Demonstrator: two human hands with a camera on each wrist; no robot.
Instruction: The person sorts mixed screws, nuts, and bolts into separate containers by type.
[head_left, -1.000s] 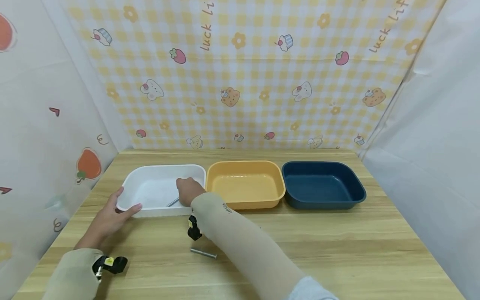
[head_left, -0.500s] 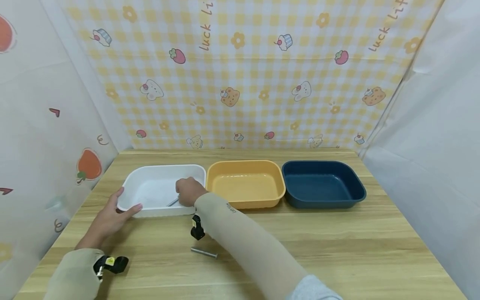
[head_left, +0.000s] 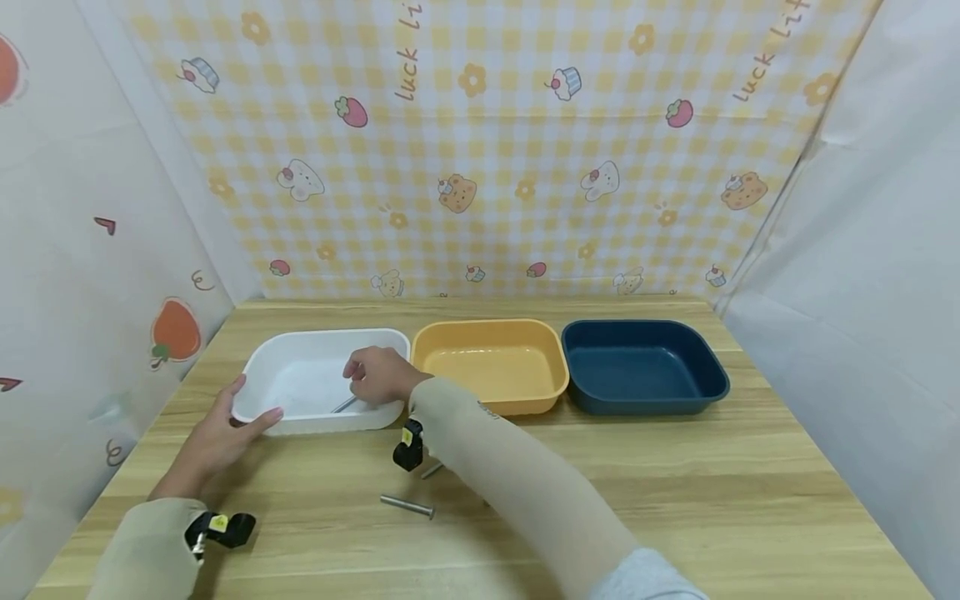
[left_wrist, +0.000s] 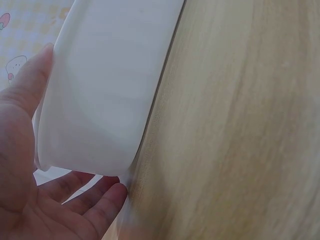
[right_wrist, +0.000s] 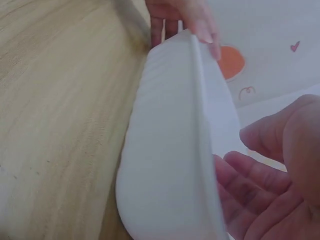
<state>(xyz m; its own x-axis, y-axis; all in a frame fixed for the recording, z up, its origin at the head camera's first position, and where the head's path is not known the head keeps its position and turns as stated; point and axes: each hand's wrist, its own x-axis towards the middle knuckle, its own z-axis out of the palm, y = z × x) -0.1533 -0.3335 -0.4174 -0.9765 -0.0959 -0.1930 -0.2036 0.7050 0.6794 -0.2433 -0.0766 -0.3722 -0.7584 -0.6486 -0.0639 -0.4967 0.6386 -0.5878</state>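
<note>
A white plastic tray stands at the left of the row. My left hand holds its front left corner; in the left wrist view the thumb lies along the rim and the fingers reach round the end wall. Over the tray's right part is my right hand, thumb and fingers parted with nothing visible between them. In the right wrist view its fingers are loosely bent inside the rim. A thin metal rod lies in the tray, its right end hidden by that hand.
A yellow tray and a dark blue tray stand to the right in a row. In front, a metal bolt lies on the wooden table. Another metal piece shows partly beside the right sleeve.
My right hand has lifted slightly, its thumb and fingers now apart. The right forearm has shifted right, uncovering another metal piece on the table. My left hand keeps its place on the tray.
</note>
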